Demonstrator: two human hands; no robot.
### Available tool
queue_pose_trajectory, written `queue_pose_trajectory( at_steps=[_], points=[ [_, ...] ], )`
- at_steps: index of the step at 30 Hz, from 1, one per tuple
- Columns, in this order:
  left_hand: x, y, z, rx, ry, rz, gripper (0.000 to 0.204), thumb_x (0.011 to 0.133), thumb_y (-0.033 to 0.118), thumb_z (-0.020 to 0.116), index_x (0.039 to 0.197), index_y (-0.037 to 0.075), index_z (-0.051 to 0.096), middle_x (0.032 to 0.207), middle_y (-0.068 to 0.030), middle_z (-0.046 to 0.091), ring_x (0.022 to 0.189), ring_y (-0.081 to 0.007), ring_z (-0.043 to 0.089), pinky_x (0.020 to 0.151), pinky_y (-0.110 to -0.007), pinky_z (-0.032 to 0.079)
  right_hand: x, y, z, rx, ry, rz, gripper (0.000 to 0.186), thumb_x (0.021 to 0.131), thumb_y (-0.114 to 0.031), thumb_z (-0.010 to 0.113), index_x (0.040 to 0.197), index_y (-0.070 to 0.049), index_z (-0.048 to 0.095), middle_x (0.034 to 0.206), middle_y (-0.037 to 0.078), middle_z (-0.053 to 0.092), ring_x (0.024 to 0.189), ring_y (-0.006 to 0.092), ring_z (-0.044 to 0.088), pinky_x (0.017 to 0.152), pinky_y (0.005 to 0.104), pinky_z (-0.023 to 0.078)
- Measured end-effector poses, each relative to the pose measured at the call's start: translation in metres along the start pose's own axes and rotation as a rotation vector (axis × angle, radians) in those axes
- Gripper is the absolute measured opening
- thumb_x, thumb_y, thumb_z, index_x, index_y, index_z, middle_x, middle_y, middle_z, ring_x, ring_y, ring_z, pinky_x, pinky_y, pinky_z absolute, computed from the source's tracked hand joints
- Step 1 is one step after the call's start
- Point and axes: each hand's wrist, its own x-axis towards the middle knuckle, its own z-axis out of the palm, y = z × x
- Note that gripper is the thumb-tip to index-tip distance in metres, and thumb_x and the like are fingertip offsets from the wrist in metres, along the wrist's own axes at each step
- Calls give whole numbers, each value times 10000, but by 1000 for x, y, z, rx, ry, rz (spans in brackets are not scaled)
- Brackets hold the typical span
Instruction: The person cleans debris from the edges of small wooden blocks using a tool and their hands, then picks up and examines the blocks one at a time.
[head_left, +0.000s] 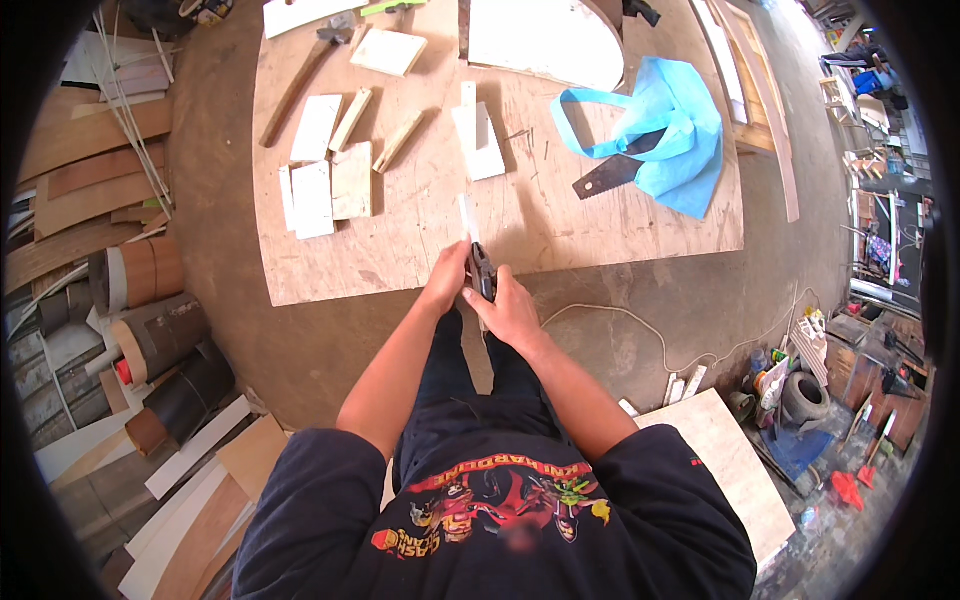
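Note:
My right hand (pixel 512 310) is closed round the handles of a pair of pliers (pixel 482 268), dark at the jaws. Beside it, my left hand (pixel 447 280) is closed on a narrow pale wood strip (pixel 466 218) that sticks out past the fingers over the table's near edge. The plier jaws lie against or close to the strip's near end; whether they grip anything there is too small to tell. Several loose nails (pixel 530 142) lie farther off on the plywood table (pixel 400 262), near a pale block with a stick (pixel 486 145) on it.
A hammer (pixel 305 88) and several wood blocks (pixel 352 182) occupy the table's left side. At right, a handsaw (pixel 606 178) pokes out of a blue cloth bag (pixel 690 140). Rolled sheets (pixel 165 330) and boards stand on the left; a cable (pixel 640 318) crosses the floor.

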Motion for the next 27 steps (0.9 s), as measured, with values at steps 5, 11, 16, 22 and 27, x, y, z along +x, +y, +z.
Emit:
queue_pose_trajectory(
  at_steps=[5,11,16,22,27],
  points=[
    [-34,-3,7,-249,-105,-199,400,1114,370,370,1226,48,579,1098,-72,648,973,-176,624,900,-386,525,0,-1,-4,60,-29,67,571,905,-454,712,1014,56,478,925,343,653,919,508,667,778,538,518],
    [-45,-23,14,-360,-74,-138,432,1107,397,400,1341,53,517,1155,-60,626,1035,-169,612,922,-348,521,-3,9,18,120,112,-42,548,920,-453,699,938,47,474,743,294,638,750,470,678,655,506,511],
    [-40,-45,10,-379,-28,0,430,1097,389,448,1307,29,554,1085,-49,637,960,-140,606,850,-301,521,-4,4,17,164,46,41,598,922,-514,679,932,53,488,741,303,639,761,465,689,643,505,514],
    [-29,-58,4,-381,-131,80,390,1088,386,477,1153,31,626,952,-12,646,824,-98,586,749,-271,503,-4,9,22,85,51,113,640,916,-561,670,912,55,498,750,303,649,765,468,694,655,508,523],
    [-27,-56,10,-370,-120,80,391,1083,392,486,1111,31,633,924,-9,645,787,-94,578,708,-269,495,-3,0,13,22,47,175,671,911,-588,661,922,66,513,790,320,663,810,481,699,688,515,532]
  ],
)
